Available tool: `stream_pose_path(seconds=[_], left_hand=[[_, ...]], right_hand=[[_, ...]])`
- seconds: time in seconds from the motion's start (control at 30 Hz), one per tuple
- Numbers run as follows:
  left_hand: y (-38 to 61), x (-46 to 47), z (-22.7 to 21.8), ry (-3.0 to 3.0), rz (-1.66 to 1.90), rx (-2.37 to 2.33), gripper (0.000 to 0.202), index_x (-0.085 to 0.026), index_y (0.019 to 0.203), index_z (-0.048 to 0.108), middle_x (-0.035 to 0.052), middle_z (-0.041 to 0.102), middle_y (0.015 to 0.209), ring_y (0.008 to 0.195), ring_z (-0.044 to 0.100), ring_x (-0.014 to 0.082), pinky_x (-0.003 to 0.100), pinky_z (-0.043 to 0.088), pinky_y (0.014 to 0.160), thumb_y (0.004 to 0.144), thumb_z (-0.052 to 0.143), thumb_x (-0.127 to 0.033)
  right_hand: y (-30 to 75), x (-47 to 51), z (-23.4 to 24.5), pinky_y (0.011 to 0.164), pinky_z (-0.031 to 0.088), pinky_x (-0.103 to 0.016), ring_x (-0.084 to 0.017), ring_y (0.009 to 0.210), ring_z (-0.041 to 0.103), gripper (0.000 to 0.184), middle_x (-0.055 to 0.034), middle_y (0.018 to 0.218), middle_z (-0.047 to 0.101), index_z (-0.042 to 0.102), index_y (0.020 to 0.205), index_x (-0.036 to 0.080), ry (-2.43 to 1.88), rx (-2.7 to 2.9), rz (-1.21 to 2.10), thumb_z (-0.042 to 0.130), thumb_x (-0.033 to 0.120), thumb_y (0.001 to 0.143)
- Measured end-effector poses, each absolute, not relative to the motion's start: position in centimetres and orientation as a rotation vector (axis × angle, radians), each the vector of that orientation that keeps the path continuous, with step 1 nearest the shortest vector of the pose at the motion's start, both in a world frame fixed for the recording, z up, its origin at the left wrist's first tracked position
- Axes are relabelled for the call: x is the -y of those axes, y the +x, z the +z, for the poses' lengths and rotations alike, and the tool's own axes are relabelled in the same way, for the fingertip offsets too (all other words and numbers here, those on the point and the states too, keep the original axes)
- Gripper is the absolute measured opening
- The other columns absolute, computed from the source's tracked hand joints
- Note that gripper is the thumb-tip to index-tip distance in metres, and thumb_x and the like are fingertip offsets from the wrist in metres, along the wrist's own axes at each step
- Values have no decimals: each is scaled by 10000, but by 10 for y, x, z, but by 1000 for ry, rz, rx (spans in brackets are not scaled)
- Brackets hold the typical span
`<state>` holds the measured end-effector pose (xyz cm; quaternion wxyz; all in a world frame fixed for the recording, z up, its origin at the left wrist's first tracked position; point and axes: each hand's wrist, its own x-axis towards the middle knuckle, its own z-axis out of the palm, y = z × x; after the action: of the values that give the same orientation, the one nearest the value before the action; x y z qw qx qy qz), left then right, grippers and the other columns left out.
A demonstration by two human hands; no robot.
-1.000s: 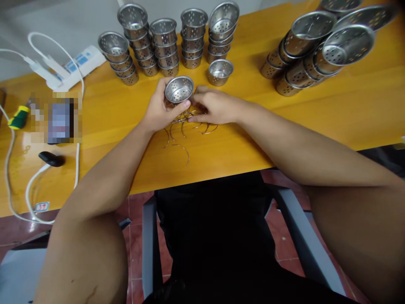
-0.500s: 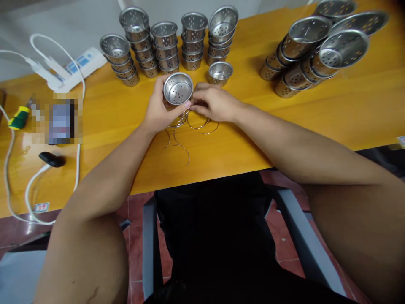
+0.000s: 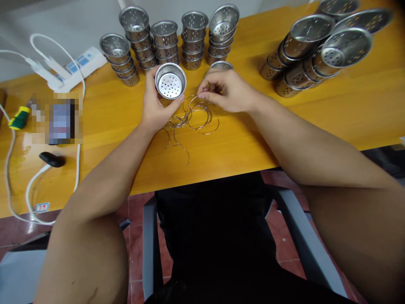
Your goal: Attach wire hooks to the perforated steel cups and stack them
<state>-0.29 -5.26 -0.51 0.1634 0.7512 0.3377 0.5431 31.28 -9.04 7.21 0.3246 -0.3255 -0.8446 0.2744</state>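
Observation:
My left hand point(image 3: 154, 103) is wrapped round a perforated metal cup point(image 3: 171, 84), its open top tilted toward me. Thin curved wires point(image 3: 181, 123) lie in a tangled heap on the table just below and right of that cup. Above the heap's right side, my right hand point(image 3: 230, 92) pinches with thumb and forefinger at one curved wire point(image 3: 191, 97), which runs down into the heap. Behind the right hand stands a single perforated cup point(image 3: 221, 65), mostly hidden by it.
Several stacks of perforated cups point(image 3: 164, 40) line the back of the yellow table point(image 3: 240, 143). Taller leaning stacks point(image 3: 292, 52) stand at the right. On the left are a power strip point(image 3: 82, 63), white cables, a screwdriver point(image 3: 19, 118), a blurred phone point(image 3: 60, 120) and a black mouse-like object point(image 3: 52, 159).
My left hand and its cup have shifted slightly up and left. My right hand has moved right, away from the cup, pulling at a wire; more of the heap shows.

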Motion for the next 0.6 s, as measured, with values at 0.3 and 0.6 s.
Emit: stream_pose_path(seconds=[0.3, 0.6], left_hand=[[-8, 62, 8, 2302, 1560, -1070, 878, -445, 1489, 651, 107, 730, 1533, 1567, 658, 491, 753, 602, 1351, 819, 1075, -822], [-3, 64, 13, 2103, 1543, -1079, 1009, -462, 1535, 528, 83, 755, 1541, 1529, 695, 464, 733, 585, 1356, 779, 1039, -893]], right_hand=[[314, 91, 76, 803, 514, -490, -265, 782, 555, 672, -37, 832, 679, 806, 1037, 316, -873, 2180, 811, 879, 982, 981], [310, 96, 77, 915, 562, -556, -312, 884, 570, 601, -67, 868, 729, 840, 1023, 354, -940, 2168, 904, 919, 941, 921]])
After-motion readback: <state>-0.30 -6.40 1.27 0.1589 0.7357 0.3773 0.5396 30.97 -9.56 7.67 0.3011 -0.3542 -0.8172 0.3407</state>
